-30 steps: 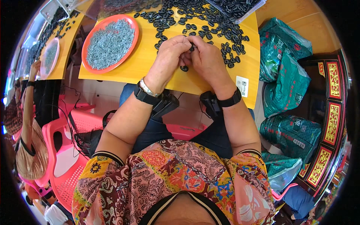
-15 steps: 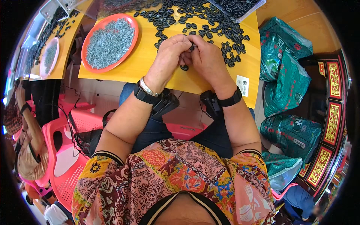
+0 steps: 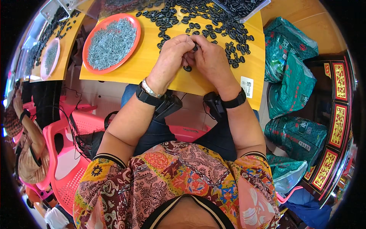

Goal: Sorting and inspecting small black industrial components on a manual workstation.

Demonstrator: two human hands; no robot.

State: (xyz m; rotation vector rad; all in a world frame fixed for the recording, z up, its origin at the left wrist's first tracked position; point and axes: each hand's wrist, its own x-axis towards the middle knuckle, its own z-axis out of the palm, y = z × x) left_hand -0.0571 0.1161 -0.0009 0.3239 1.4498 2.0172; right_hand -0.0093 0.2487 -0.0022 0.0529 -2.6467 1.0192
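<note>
Above the yellow table [image 3: 126,77], my left hand [image 3: 176,52] and my right hand [image 3: 210,56] meet with fingers bent inward. Pinched between them is a small black plastic part [image 3: 195,48], mostly covered by my thumbs and fingers. A second black piece [image 3: 187,68] shows just below my fingertips; whether it is held or lies on the table I cannot tell. Many similar oval black parts with holes [image 3: 238,47] are spread beyond my hands and to their right. Left of my hands, an orange-red plate [image 3: 87,63] holds a heap of small silver screws [image 3: 112,44].
A clear bin of black parts [image 3: 244,11] stands at the far right of the table. Green bags [image 3: 291,86] fill the floor on the right. On the left are a pink chair [image 3: 68,175], a second table with a plate [image 3: 50,59], and another person's arm [image 3: 32,129].
My hands and the black part stay almost still. At the left, the other person's forearm and hand have shifted slightly. The blue-clothed figure at the lower right has changed position.
</note>
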